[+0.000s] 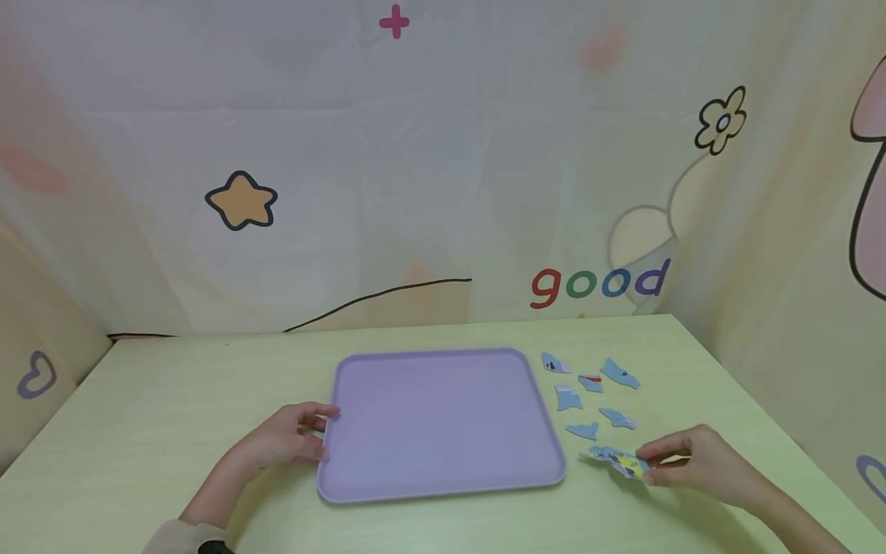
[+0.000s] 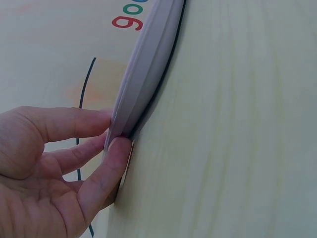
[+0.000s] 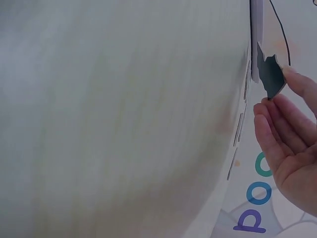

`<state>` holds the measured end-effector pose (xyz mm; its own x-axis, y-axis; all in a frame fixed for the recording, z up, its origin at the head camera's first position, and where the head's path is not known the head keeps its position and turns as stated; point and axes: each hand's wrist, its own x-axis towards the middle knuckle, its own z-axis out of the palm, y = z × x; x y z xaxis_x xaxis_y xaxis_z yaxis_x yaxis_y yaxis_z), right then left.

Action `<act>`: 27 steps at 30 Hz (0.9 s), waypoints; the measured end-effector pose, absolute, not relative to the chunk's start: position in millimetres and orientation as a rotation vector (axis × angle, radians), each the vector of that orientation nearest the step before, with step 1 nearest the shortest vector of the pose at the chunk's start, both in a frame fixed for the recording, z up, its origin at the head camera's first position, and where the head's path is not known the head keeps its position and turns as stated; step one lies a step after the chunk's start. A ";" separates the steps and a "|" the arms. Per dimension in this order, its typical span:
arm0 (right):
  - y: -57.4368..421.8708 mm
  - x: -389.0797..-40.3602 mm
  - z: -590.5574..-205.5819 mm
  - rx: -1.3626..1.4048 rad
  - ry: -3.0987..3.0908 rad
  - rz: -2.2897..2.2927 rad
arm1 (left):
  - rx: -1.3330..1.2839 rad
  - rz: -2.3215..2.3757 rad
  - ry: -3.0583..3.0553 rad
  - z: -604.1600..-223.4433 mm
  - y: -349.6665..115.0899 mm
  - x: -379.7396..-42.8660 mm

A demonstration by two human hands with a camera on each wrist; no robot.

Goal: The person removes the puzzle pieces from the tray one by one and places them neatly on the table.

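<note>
A lilac rectangular tray [image 1: 443, 431] lies on the table, its left rim between the thumb and fingers of my left hand [image 1: 287, 438]. The left wrist view shows that left hand [image 2: 64, 163] pinching the tray's edge [image 2: 146, 69]. On the right, my right hand [image 1: 699, 465] pinches a jigsaw puzzle piece [image 1: 619, 460] printed in blue, yellow and purple, tilted close over the table. Its dark back [image 3: 271, 77] faces the right wrist camera, gripped by the thumb and fingertips of the right hand [image 3: 294, 144].
Several loose blue puzzle pieces lie right of the tray, among them a piece [image 1: 620, 374] at the back, one with a red stripe [image 1: 591, 383], and one [image 1: 584, 430] near the held piece. A printed curtain [image 1: 443, 192] hangs behind the pale wooden table [image 1: 173, 408].
</note>
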<state>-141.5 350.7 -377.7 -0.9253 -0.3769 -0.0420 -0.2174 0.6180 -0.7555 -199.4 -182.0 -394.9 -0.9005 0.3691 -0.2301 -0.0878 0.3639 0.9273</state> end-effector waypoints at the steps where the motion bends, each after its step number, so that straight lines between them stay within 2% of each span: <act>1: 350.6 -141.9 -378.3 -0.499 2.645 -1.196 | 0.246 1.553 2.230 -395.1 -182.2 -199.4; 27: 348.6 -148.2 -384.1 -0.588 2.703 -1.051 | 0.231 1.521 2.292 -394.8 -181.0 -198.9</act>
<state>-148.2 348.6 -384.1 -0.9053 -0.4241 -0.0256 -0.2954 0.6717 -0.6794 -198.9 -181.0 -394.8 -0.9147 0.3388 -0.2202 -0.0712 0.4013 0.9132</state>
